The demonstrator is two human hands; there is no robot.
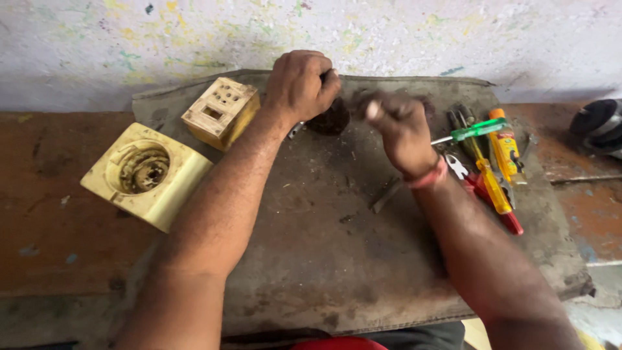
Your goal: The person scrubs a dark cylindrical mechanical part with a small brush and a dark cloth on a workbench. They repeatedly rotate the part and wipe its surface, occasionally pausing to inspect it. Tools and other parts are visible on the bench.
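My left hand (299, 84) is closed around a dark, dirty round part (329, 120) at the back of a grey work mat (324, 259); a bit of shiny metal sticks out under the wrist. My right hand (396, 126) is blurred, fingers curled, just right of that part; what it holds cannot be made out. A pink band sits on the right wrist. A small metal strip (386, 194) lies on the mat below the right hand.
A yellowed plastic housing with a round socket (146, 174) and a smaller tan box with holes (221, 111) stand at the left. Screwdrivers and pliers with green, yellow and red handles (492, 162) lie at the right. A dark round object (599, 123) sits at the far right edge.
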